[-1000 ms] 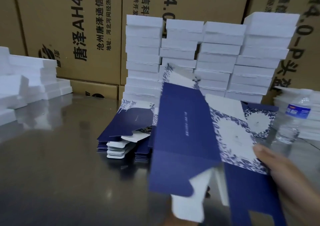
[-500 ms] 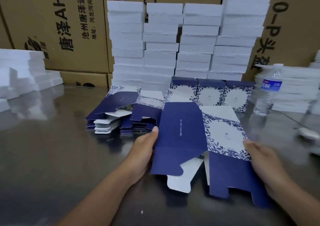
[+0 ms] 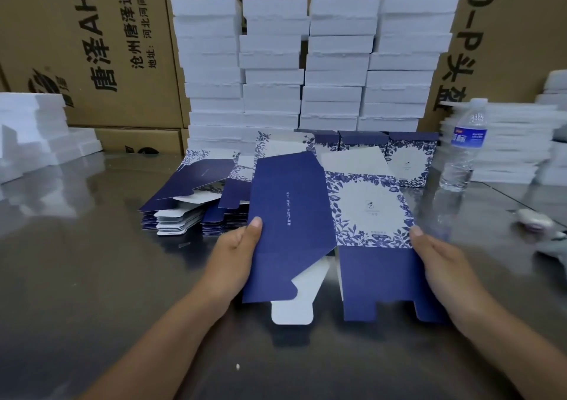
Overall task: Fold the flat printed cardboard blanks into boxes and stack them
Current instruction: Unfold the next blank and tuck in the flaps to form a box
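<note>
The blank (image 3: 293, 215) is held low over the desk (image 3: 92, 277), near the middle, half opened, with the navy panel left and the floral panel right. The left hand (image 3: 239, 255) pinches its left edge, thumb on top and fingers hidden beneath. The right hand (image 3: 441, 264) pinches the right edge likewise. To do this well, I judge both hands should press inward evenly, squaring the creases into a sleeve before tucking the near flaps.

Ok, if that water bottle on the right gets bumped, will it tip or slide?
Likely tips: the water bottle stands tall and narrow. A low push might slide it instead, since the metal table looks smooth. Fill level unclear.
</note>
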Tool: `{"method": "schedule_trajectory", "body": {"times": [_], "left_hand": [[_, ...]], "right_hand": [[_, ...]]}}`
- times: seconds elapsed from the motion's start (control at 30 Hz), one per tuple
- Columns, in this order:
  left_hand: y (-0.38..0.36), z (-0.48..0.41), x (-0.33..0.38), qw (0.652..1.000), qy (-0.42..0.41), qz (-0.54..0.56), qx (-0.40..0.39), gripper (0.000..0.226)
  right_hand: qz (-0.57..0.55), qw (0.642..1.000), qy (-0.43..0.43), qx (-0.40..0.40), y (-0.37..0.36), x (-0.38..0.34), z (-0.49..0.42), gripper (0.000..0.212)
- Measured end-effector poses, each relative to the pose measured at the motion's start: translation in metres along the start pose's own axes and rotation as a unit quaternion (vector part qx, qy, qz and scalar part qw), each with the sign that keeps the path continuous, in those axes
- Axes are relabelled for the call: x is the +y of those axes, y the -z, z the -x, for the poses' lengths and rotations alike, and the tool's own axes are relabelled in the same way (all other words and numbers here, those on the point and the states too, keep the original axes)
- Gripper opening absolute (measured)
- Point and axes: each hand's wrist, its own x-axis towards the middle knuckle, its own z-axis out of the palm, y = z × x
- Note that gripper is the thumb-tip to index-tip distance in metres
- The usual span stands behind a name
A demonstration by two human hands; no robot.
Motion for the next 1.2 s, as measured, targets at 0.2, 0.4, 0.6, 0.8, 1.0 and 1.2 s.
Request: {"method": "schedule_trajectory", "body": {"times": [0.2,0.4,0.6,0.8,1.0,1.2], "left_hand": [[-0.002,0.001,0.004,1.0,-0.008,-0.009,0.026,0.045],[0.006,-0.002,0.006,0.993,-0.043,-0.029,0.107,0.055],[0.005,-0.003,0.005,0.992,-0.065,-0.071,0.079,0.052],[0.0,-0.002,0.004,0.997,-0.018,0.008,0.076,0.044],[0.005,-0.008,-0.001,0.997,-0.004,-0.013,0.079,0.038],[0.005,-0.006,-0.005,1.0,0.011,-0.012,0.024,0.035]], "right_hand": [[0.017,0.999,0.042,-0.008,0.0,0.001,0.001,0.036],[0.032,0.998,0.034,-0.05,-0.009,0.003,0.006,0.039],[0.033,0.999,0.025,-0.019,-0.007,-0.001,0.006,0.034],[0.048,0.998,0.024,-0.019,-0.003,-0.001,0.006,0.035],[0.028,0.999,-0.008,-0.044,-0.002,-0.001,0.006,0.036],[0.053,0.998,-0.01,-0.013,0.003,0.005,-0.002,0.034]]}}
